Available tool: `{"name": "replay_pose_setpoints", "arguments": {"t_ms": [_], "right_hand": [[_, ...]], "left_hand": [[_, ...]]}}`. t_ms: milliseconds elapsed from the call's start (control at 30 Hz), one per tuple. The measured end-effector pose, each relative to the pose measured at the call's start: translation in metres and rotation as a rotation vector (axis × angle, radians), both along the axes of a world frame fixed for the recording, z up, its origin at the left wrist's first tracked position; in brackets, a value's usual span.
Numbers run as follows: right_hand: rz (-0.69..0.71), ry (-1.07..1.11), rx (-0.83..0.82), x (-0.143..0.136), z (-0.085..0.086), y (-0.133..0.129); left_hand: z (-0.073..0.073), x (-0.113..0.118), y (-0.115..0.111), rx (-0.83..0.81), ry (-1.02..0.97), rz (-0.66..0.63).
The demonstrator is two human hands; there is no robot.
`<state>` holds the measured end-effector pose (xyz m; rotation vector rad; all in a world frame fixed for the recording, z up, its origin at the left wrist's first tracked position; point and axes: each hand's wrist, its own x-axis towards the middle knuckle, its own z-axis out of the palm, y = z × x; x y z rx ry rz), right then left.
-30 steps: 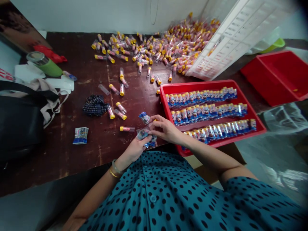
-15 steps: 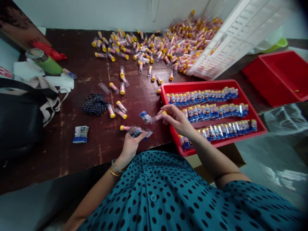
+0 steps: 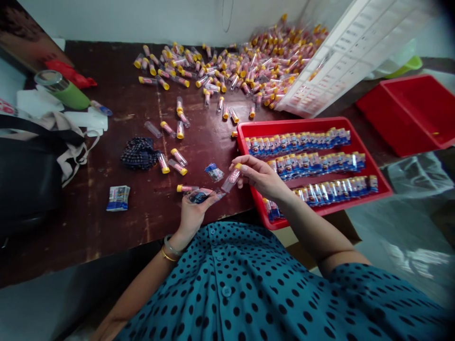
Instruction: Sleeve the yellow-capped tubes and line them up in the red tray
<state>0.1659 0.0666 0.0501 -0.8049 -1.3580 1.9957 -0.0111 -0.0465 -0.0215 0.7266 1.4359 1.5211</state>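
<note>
My right hand [image 3: 259,175] pinches a clear tube [image 3: 232,176] with a yellow cap and pink contents, its clear end tilted down to the left. That end is close to the packet in my other hand; whether they touch I cannot tell. My left hand [image 3: 194,211] is closed on a blue printed plastic packet [image 3: 199,196], partly hidden by the thumb and fingers. Just beyond it lies a yellow-capped tube [image 3: 186,188]. Another small blue packet [image 3: 213,172] rests on the table between the hands.
A red tray [image 3: 305,124] holds rows of blue-wrapped tubes. Behind it leans a white crate [image 3: 341,57] beside a large heap of tubes [image 3: 249,64]. To the left are a dark cloth [image 3: 139,153], a packet stack [image 3: 118,198], a green flask [image 3: 71,94] and a black bag [image 3: 28,180].
The tube in my right hand has tipped more steeply, its clear end swinging down toward the packet. My left thumb has shifted slightly toward the right along the packet.
</note>
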Motion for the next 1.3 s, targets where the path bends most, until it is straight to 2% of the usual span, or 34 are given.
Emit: {"name": "replay_pose_setpoints", "arguments": {"t_ms": [233,367,533,600,700,800,900,1000,1100,1200,1300], "right_hand": [[-0.020,-0.145,0.165,-0.003,0.001,-0.002],[-0.058,-0.111,0.142,0.002,0.006,-0.001],[0.009,-0.120,0.112,0.006,0.008,-0.001],[0.019,-0.154,0.168,0.006,0.006,-0.003],[-0.038,-0.208,0.324,0.006,0.002,-0.009],[-0.102,-0.290,0.456,0.005,-0.005,-0.019],[-0.136,-0.372,0.502,0.004,-0.015,-0.035],[-0.132,-0.390,0.532,0.003,-0.022,-0.051],[-0.149,-0.360,0.638,0.002,-0.024,-0.062],[-0.188,-0.346,0.700,0.001,-0.022,-0.065],[-0.196,-0.346,0.695,0.001,-0.020,-0.063]], "left_hand": [[0.006,0.001,-0.001,-0.048,-0.096,-0.076],[0.010,0.003,0.000,-0.064,-0.134,-0.081],[0.011,0.004,0.001,-0.064,-0.156,-0.109],[0.011,0.004,0.001,-0.080,-0.170,-0.136],[0.014,0.007,-0.001,-0.123,-0.209,-0.213],[0.020,0.011,-0.003,-0.177,-0.361,-0.284],[0.027,0.015,-0.005,-0.251,-0.565,-0.323],[0.033,0.018,-0.004,-0.253,-0.650,-0.313],[0.036,0.021,-0.002,-0.196,-0.651,-0.260],[0.040,0.024,-0.001,-0.165,-0.598,-0.217],[0.044,0.026,-0.001,-0.174,-0.557,-0.214]]}}
